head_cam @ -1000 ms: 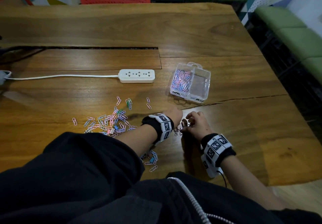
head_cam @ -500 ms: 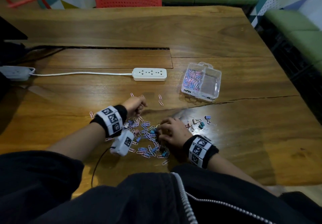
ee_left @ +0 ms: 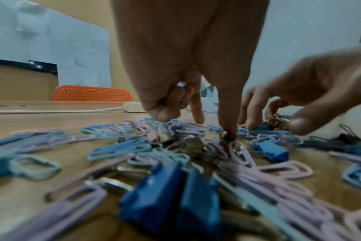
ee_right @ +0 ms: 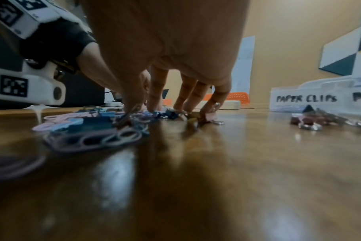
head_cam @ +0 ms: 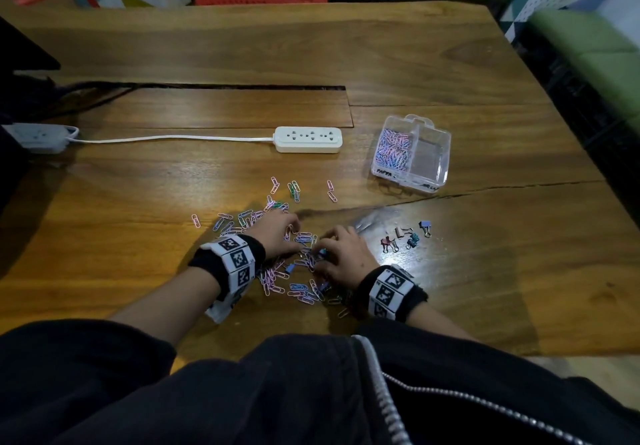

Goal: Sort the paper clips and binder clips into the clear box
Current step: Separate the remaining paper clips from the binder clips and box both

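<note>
Both hands are working in the mixed pile of paper clips (head_cam: pixel 294 264) on the worktop (head_cam: pixel 485 289), close to the person. Left hand (head_cam: pixel 277 233) is touching down into the pile with extended fingers (ee_left: pixel 227 117), others loosely curled; not clearly gripping anything, cannot tell for sure. Right hand (head_cam: pixel 341 254) is reaching in with fingers (ee_right: pixel 157 91) spread and tips on the clips; something metallic seems to be near its thumb in the left wrist view, but a grip is not clear.

Clear box (head_cam: pixel 440 167) is sitting well apart, further back and to the right. Its left compartment is already holding a good batch of paper clips; the right compartment is looking empty. A small group of binder clips (head_cam: pixel 408 235) is lying separated to the right of the hands, not yet boxed. More blue binder clips (ee_left: pixel 169 200) are still mixed into the pile.

Judging progress: roughly partway, with many paper clips left loose and no binder clips in the box.

Power strip (head_cam: pixel 308 139) is lying behind the pile.
</note>
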Available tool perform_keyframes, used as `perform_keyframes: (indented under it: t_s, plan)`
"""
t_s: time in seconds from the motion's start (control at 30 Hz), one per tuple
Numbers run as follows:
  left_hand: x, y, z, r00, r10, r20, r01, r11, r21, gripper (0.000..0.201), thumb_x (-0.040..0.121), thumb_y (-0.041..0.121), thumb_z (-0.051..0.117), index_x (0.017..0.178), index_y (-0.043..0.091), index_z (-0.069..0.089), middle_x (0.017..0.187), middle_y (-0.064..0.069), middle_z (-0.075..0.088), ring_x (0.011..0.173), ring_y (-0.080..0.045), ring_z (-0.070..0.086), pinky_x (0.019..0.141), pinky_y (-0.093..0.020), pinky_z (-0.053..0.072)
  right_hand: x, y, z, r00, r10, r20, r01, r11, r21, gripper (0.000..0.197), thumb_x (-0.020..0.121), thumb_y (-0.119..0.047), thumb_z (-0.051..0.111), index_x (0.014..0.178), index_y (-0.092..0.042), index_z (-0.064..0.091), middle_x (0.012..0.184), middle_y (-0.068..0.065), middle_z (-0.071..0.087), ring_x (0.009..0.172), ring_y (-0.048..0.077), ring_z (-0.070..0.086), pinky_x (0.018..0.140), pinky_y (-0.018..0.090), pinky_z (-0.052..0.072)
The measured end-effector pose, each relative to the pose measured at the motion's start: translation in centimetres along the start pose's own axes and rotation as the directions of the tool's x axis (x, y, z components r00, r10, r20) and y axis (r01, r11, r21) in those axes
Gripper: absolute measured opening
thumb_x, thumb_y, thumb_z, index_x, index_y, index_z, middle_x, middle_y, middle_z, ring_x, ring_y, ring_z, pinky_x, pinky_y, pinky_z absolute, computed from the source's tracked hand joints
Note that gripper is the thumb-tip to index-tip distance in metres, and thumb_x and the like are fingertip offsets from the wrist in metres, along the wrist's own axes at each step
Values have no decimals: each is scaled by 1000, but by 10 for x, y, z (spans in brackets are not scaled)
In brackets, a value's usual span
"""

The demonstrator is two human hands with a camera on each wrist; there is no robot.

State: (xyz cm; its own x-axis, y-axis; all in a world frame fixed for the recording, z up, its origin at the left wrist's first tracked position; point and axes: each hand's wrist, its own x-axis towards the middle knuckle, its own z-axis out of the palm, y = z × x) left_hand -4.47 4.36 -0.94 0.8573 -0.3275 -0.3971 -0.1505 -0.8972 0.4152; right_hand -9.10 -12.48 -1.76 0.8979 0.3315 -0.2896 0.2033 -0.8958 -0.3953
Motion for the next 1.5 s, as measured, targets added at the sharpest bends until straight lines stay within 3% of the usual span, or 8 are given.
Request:
perform_keyframes:
  t_s: [0.2, 0.37, 0.7, 0.87, 1.0, 1.23, 1.4, 1.5]
  plan:
    - [2, 8, 6, 999, 27, 38, -28, 999, 26, 34, 79, 32, 65, 107, 14, 55, 117, -8, 47, 116, -22, 41, 97, -36, 43, 3, 19, -10, 988, 122, -93, -115, 990, 80, 24, 86, -7, 53, 108, -9, 60, 118, 11, 49, 115, 26, 43, 101, 38, 38]
    - [-1, 14, 7, 998, 37, 56, -36, 999, -23, 55, 73, 37, 73, 119, 13, 53, 126, -5, 43, 117, -20, 46, 100, -32, 43, -4, 9, -5, 988, 34, -151, -28, 999, 41, 28, 82, -17, 57, 109, -15, 57, 113, 8, 51, 108, 24, 44, 94, 41, 42]
    - [0, 24, 10, 996, 81, 35, -84, 993, 80, 22, 89, 20, 56, 106, 7, 59, 113, -9, 56, 108, -24, 53, 89, -31, 42, 1, 1, 8, 996, 70, 56, -73, 996, 58, 67, 69, -40, 74, 124, -14, 45, 122, 8, 41, 115, 22, 37, 101, 36, 38]
    - [1, 15, 6, 1000, -14, -27, 7, 969, -246, 17, 87, 15, 59, 100, 5, 62, 98, -7, 62, 91, -20, 59, 79, -28, 47, 8, -1, 1, 991, 99, 92, -104, 993, 57, 63, 74, -32, 71, 130, -23, 43, 119, 7, 42, 113, 22, 40, 99, 39, 41]
    - [0, 4, -4, 996, -85, -16, 60, 811, -582, 17, 91, 14, 54, 106, 8, 60, 81, 0, 57, 68, -11, 53, 62, -20, 47, 12, -2, -2, 993, 78, 88, -86, 992, 91, 39, 80, -24, 65, 117, -17, 55, 117, 8, 46, 112, 25, 43, 100, 41, 41]
    - [-11, 3, -7, 965, -113, 238, 252, 142, -957, 17, 92, 6, 38, 78, 8, 48, 73, -7, 49, 62, -17, 47, 61, -27, 43, 14, -3, 2, 998, 32, 57, -32, 999, -6, 25, 89, -14, 52, 112, -5, 56, 119, 11, 46, 113, 25, 40, 99, 36, 39]
    - [-17, 5, 11, 992, 8, 126, 50, 892, -449, 14, 83, 22, 65, 81, 21, 50, 69, 4, 45, 60, -10, 43, 60, -25, 38, 10, 4, -4, 996, 78, -39, -67, 971, 231, 11, 88, -4, 51, 95, -2, 58, 102, 13, 59, 95, 22, 51, 81, 24, 37]
    - [-20, 7, 19, 989, 86, 124, -87, 996, 2, 30, 79, 33, 67, 105, 21, 58, 102, 1, 52, 95, -15, 52, 89, -34, 44, 4, 13, -13, 973, 229, 3, -187, 789, 586, 22, 87, 7, 46, 82, -13, 55, 80, 0, 57, 70, 13, 52, 62, 18, 42]
